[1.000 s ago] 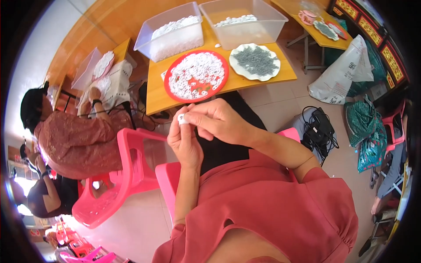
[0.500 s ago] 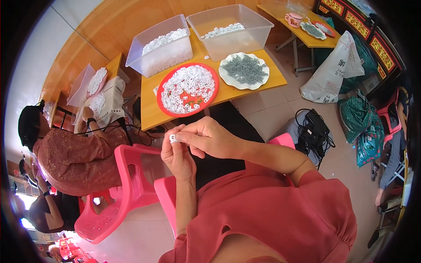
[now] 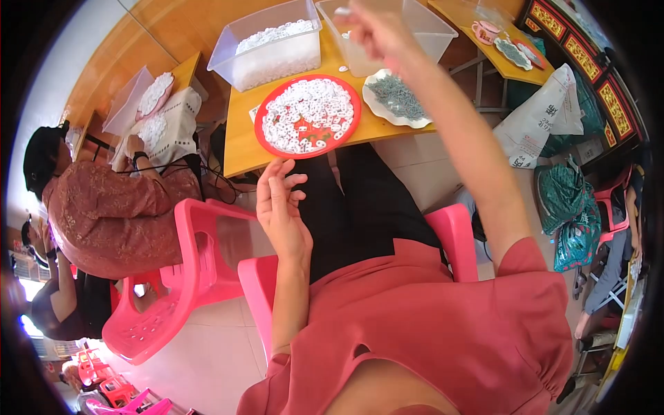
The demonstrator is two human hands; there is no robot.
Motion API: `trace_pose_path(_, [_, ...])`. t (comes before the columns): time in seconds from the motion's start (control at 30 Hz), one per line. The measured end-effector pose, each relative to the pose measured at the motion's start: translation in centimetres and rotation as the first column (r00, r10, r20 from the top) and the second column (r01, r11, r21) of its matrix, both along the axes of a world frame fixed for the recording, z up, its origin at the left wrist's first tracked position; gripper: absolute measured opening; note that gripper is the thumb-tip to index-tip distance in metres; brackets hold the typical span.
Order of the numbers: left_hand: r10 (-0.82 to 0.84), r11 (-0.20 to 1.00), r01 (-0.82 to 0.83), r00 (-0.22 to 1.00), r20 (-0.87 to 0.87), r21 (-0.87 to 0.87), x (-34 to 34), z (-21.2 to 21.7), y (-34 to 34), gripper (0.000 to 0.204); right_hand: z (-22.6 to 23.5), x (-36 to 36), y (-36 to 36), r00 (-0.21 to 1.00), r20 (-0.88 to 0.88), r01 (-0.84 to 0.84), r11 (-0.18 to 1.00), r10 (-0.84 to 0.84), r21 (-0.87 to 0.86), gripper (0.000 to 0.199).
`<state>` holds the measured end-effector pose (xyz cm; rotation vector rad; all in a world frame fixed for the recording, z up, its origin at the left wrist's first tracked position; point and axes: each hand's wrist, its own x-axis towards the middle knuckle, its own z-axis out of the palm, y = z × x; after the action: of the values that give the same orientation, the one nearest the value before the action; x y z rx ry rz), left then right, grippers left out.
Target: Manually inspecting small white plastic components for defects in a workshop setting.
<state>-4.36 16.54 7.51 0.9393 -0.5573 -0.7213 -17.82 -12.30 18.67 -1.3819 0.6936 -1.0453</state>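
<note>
Reaching out at twelve o'clock, the right hand is seen pinched on a small white piece above the clear tub, the left hand left open and empty, and a slackened pinch could see it dropped onto the tabletop.

Small white piece pinched in right hand above clear plastic bin; left hand open, empty.
</note>
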Motion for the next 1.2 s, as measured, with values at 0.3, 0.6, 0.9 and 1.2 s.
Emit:
trace_pose_path(0.3, [0.002,0.995,0.004,0.998,-0.062,0.095,1.3,-1.5,1.0,0.033,-12.0,0.2,-2.1,0.874,-0.473,0.086,0.993,-0.112,-0.076,0.026])
trace_pose_path(0.6, [0.027,0.991,-0.013,0.995,-0.098,0.136,2.1,-2.5,0.7,0.027,-16.1,5.9,3.1,0.626,-0.759,-0.573,0.765,0.177,-0.294,0.030])
trace_pose_path(0.9, [0.020,0.991,-0.005,0.994,-0.112,0.136,2.5,-2.6,0.0,0.026,-16.9,7.9,0.5,0.631,-0.775,-0.536,0.740,0.032,-0.406,0.026])
trace_pose_path(1.2, [-0.002,0.986,0.024,0.991,-0.135,0.166,2.2,-2.8,0.2,0.024,-17.2,9.7,3.7,0.553,-0.822,-0.700,0.613,0.141,-0.366,0.029])
